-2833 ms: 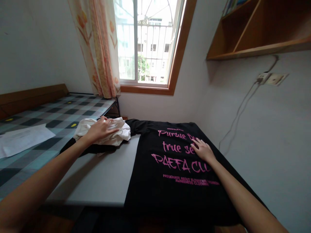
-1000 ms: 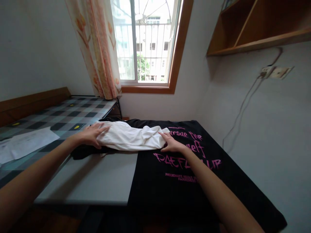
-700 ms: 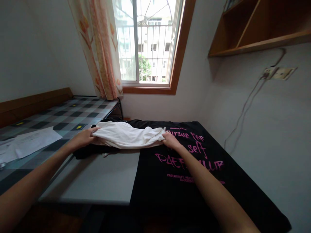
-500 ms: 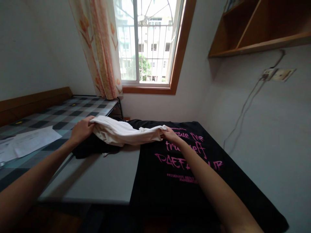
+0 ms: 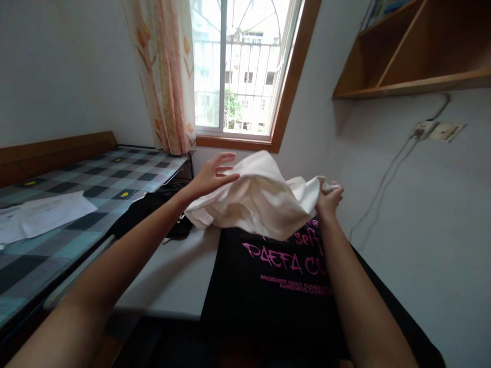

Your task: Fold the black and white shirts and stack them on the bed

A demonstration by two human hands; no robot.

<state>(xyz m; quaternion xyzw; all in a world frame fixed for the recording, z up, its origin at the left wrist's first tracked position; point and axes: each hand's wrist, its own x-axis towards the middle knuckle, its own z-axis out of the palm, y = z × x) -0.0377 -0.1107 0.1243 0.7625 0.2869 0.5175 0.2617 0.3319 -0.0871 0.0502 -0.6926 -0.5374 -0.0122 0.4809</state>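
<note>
A white cloth (image 5: 264, 199) hangs bunched and billowing in the air over a black garment with pink lettering (image 5: 268, 301), which lies spread on the right part of the table. My right hand (image 5: 330, 199) is closed on the cloth's right end. At the cloth's upper left side, my left hand (image 5: 217, 174) has its fingers spread apart and grips nothing. Another black cloth (image 5: 141, 212) lies crumpled at the table's left back, partly hidden behind my left forearm.
Left of the grey tabletop (image 5: 169, 286) is a bed with a checked cover (image 5: 88, 179) and papers (image 5: 49, 214) on it. A curtain (image 5: 169, 76) hangs by the window. Wooden shelves (image 5: 414, 84) and a socket with cables (image 5: 424, 129) are on the right wall.
My left hand has let go of the cloth's left end and moved right and up. My right hand has carried its end to the right, and the cloth has opened out.
</note>
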